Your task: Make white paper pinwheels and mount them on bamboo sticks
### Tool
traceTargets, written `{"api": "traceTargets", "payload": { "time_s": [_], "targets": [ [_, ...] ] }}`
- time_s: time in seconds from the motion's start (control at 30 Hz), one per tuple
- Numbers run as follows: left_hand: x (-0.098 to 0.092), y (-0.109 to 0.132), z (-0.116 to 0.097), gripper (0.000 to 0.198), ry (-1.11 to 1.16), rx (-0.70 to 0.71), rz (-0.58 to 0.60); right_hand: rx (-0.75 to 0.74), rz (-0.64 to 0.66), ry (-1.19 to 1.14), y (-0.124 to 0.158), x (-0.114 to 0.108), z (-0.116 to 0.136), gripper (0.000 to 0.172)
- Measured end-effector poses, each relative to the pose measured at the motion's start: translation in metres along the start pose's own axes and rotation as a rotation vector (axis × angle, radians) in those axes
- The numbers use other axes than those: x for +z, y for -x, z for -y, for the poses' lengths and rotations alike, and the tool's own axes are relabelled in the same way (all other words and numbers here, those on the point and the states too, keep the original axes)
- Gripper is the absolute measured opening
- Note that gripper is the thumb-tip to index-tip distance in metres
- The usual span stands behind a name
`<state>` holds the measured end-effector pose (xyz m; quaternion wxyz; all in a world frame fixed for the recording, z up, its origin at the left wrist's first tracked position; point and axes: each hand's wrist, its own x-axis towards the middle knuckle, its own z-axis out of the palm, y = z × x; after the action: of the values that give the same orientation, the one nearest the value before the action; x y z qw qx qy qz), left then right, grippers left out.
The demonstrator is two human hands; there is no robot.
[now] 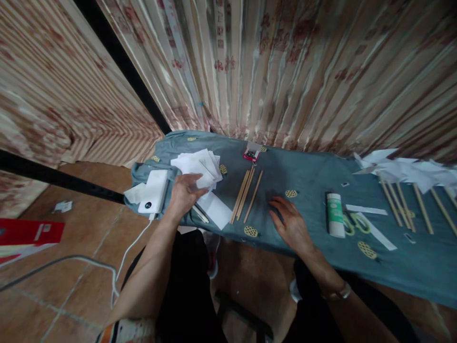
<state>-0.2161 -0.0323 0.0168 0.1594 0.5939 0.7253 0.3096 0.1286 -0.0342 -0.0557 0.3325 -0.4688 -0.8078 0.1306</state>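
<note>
My left hand [183, 193] reaches over a loose stack of white paper sheets [202, 164], thumb and forefinger apart at its near edge. I cannot tell whether the fingertips press on the top sheet. A separate white sheet [218, 212] lies nearer me, beside a few thin pale rods [200, 213]. My right hand [291, 221] hovers or rests low over the cloth, fingers apart and holding nothing. Between my hands lie several wooden sticks [243, 195], one set slightly apart. Behind them sits a small open red box [252, 152] with small dark pieces inside.
At right are a glue stick [335, 214], green-handled scissors [355, 223], paper strips [378, 231] and several white paper pinwheels [410, 169] on sticks. A white power bank [154, 190] with a cable lies at left. A curtain [271, 71] hangs behind the cloth-covered table [310, 174].
</note>
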Motion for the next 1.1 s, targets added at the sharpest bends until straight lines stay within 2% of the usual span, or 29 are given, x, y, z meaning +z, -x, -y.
{"api": "traceTargets", "payload": {
  "time_s": [0.17,0.47,0.87,1.1],
  "targets": [
    [0.0046,-0.0007,0.0112,0.044,-0.062,0.016,0.024,0.002,0.024,-0.005,-0.0008,-0.0014,-0.0010,0.030],
    [0.0059,-0.0030,0.0085,0.040,-0.105,0.048,0.023,-0.002,0.031,0.011,-0.0022,-0.0028,0.0005,0.028],
    [0.0028,-0.0037,0.0108,0.020,0.037,0.007,0.046,0.016,0.038,0.012,-0.0022,-0.0034,0.0016,0.029],
    [-0.0003,-0.0040,0.0067,0.025,-0.044,-0.121,-0.065,0.003,0.030,0.017,-0.0026,-0.0039,0.0020,0.029]
  ]
}}
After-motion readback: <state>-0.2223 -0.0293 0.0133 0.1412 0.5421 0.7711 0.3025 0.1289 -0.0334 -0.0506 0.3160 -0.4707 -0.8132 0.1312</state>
